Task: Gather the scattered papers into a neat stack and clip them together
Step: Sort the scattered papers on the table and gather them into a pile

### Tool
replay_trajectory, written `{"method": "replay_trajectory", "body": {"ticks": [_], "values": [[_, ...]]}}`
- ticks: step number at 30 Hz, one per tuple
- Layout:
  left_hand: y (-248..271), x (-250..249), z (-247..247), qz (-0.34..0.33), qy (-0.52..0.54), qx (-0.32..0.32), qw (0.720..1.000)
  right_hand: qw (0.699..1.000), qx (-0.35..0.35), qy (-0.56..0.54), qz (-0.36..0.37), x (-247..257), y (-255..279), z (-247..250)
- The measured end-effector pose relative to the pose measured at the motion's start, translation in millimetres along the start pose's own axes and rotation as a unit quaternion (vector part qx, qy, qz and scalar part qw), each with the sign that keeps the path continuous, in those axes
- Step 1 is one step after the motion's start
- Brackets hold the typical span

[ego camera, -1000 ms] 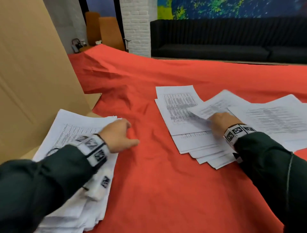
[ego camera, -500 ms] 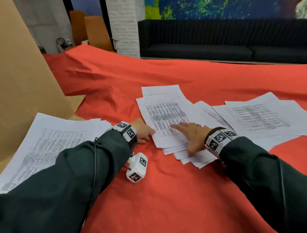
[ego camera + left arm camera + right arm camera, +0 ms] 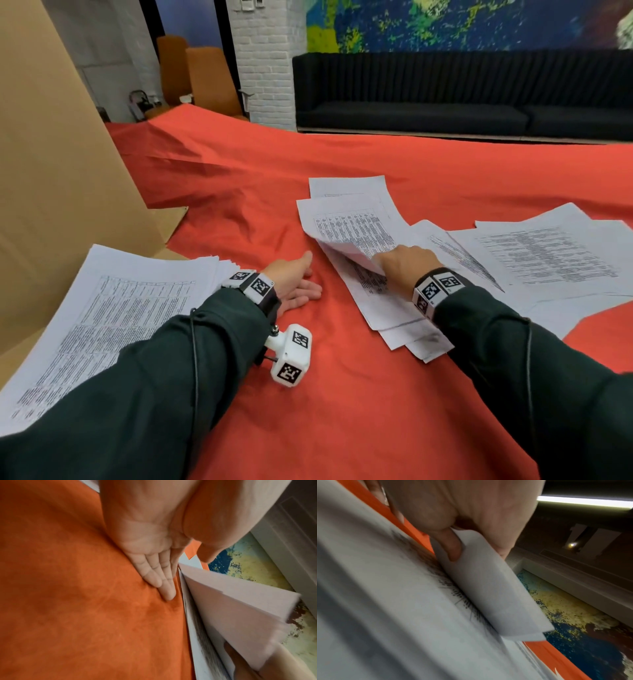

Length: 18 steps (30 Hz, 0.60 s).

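Note:
Printed white papers [image 3: 356, 229] lie fanned over the red cloth [image 3: 342, 411] at centre right. My right hand [image 3: 406, 265] pinches the near-left corner of the top sheets [image 3: 488, 588] and curls it upward; a fingertip [image 3: 453, 547] sits under the lifted fold. My left hand [image 3: 296, 284] lies flat on the cloth just left of that pile, palm turned up, fingers [image 3: 159, 577] straight beside the paper edge [image 3: 223, 601]. A gathered stack of papers [image 3: 113, 308] lies at the left, partly under my left forearm. No clip shows in any view.
A large brown cardboard sheet [image 3: 51, 154] leans at the left, behind the gathered stack. More loose sheets [image 3: 555, 260] spread to the right edge. A black sofa [image 3: 445, 96] and a white brick pillar [image 3: 267, 61] stand beyond the table.
My left hand left the stack at the left, crossed to the scattered pile and now lies flat beside it. My right hand went from pressing flat on the sheets to lifting their corner.

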<state>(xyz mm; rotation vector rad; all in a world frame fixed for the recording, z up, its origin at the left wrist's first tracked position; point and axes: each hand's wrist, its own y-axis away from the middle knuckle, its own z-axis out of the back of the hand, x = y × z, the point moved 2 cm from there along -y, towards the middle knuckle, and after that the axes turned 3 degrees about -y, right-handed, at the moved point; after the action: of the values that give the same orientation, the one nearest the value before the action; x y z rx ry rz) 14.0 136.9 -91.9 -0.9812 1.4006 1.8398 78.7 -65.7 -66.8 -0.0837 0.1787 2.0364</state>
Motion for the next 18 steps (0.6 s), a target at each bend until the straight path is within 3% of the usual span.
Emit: {"method": "replay_trajectory", "body": {"ticks": [4, 8, 11, 13, 16, 18], "values": [[-3.3, -3.6, 12.9, 0.035, 0.044, 0.046, 0.997, 0.998, -0.053, 0.020, 0.029, 4.4, 27.3, 14.1], [1.3, -2.3, 11.8, 0.048, 0.022, 0.049, 0.997, 0.987, -0.058, 0.033, 0.144, 22.4, 70.9, 14.1], [4.9, 1.0, 7.4, 0.031, -0.170, 0.066, 0.983, 0.978, 0.003, -0.074, 0.196, 28.0, 87.5, -3.0], [10.0, -1.0, 10.9, 0.000, -0.279, 0.026, 0.960, 0.977, 0.065, -0.107, 0.172, 16.0, 86.7, -12.7], [12.6, -13.2, 28.5, -0.043, -0.224, -0.029, 0.973, 0.990, 0.092, -0.099, 0.044, -15.5, 81.3, -18.2], [11.8, -18.8, 47.2, -0.038, -0.194, -0.098, 0.975, 0.989, 0.100, -0.109, 0.004, -30.7, 75.5, -20.8]]}}
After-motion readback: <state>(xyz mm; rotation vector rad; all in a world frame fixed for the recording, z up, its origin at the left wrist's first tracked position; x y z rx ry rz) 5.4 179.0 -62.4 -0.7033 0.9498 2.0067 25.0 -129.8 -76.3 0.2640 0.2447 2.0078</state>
